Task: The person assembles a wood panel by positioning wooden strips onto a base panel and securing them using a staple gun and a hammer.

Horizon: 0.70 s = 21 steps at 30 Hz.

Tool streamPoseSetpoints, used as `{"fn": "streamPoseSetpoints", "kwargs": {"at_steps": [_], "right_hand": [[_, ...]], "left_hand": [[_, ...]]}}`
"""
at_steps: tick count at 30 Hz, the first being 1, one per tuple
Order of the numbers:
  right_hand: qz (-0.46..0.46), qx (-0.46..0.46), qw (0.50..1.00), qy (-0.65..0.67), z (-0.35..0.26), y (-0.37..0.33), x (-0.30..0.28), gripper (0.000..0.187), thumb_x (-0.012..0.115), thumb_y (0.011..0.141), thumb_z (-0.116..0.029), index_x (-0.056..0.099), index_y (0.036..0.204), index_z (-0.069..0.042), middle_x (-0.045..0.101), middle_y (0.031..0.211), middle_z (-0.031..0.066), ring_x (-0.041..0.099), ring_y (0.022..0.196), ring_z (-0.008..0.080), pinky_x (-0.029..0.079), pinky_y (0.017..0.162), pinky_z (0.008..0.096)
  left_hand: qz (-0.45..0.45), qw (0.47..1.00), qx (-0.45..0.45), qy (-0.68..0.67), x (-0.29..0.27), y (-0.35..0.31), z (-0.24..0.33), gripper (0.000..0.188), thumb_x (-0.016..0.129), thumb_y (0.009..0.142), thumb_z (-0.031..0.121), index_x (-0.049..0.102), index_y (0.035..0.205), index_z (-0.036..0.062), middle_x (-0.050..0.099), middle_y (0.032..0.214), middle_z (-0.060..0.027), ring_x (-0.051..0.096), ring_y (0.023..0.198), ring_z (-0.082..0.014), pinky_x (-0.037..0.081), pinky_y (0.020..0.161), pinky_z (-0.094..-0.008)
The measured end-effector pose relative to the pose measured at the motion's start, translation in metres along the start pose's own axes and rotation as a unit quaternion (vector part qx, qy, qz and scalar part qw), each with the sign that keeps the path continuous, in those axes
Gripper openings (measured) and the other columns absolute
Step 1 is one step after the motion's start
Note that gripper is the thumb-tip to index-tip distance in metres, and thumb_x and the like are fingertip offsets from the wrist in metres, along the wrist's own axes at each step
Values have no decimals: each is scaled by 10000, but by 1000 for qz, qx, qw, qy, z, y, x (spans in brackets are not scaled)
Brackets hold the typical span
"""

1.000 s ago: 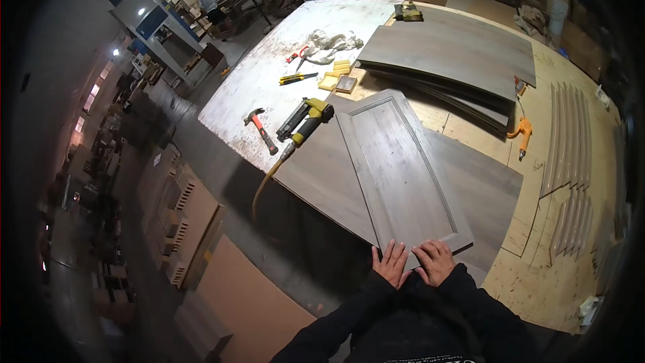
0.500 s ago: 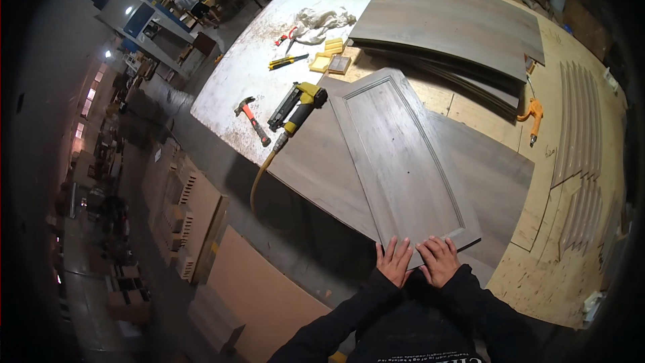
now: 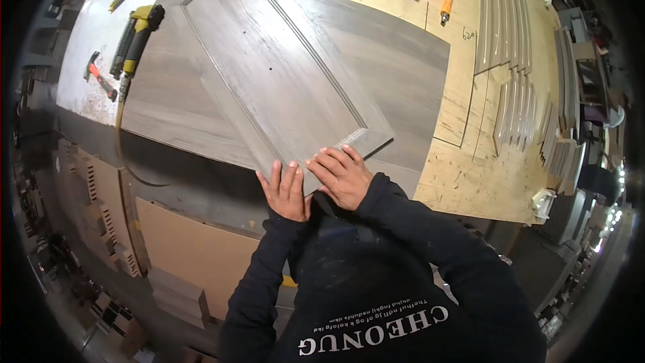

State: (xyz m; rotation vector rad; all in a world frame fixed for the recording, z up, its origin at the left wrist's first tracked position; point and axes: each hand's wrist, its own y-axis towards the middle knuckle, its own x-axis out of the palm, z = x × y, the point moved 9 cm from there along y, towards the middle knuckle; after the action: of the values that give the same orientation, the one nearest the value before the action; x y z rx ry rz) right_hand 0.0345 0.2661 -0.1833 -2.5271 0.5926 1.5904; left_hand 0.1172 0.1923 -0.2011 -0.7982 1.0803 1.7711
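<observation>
Grey panel [image 3: 275, 70], partly beneath fingers [image 3: 333, 163]

Left grip [image 3: 287, 196], right grip [image 3: 345, 180] on grey panel [image 3: 272, 87]

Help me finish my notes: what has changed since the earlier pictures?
Only the view swung, down and rightward, so the scene sits higher and further left. Nothing was visibly grasped or let go: the left hand and right hand stay on the near end of the panel. The hammer and nail gun lie as before.

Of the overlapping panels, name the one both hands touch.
The grooved panel, on top: left hand and right hand rest on its near end. The plain panel lies beneath.
</observation>
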Motion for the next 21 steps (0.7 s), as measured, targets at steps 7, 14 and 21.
{"fn": "streamPoseSetpoints", "kwargs": {"at_steps": [7, 14, 21], "right_hand": [[20, -12, 999, -33, 0, 10, -11, 557, 624, 746, -237, 458, 1258, -93, 462, 1220, 62, 378, 1198, 215, 172, 1033, 417], [61, -43, 997, 9, -1, 4, -8, 528, 643, 718, -242, 495, 1205, -104, 488, 1169, 74, 422, 1141, 243, 256, 979, 417], [104, -28, 993, 39, 16, -6, -25, 494, 679, 675, -262, 547, 1131, -125, 520, 1097, 81, 470, 1073, 270, 335, 916, 416]], "left_hand": [[18, 1000, -2, 12, -6, 13, 0, 436, 556, 820, 258, 496, 1188, 31, 443, 1300, -127, 319, 1287, -350, 151, 1029, -628], [-33, 997, -58, 36, -15, 8, 1, 591, 715, 647, 236, 515, 1166, 37, 453, 1280, -132, 355, 1264, -319, 193, 1002, -627], [472, 873, 88, -84, -360, 46, 85, 209, 589, 748, 147, 566, 937, 62, 518, 942, -124, 533, 857, -316, 467, 729, -420]]}}
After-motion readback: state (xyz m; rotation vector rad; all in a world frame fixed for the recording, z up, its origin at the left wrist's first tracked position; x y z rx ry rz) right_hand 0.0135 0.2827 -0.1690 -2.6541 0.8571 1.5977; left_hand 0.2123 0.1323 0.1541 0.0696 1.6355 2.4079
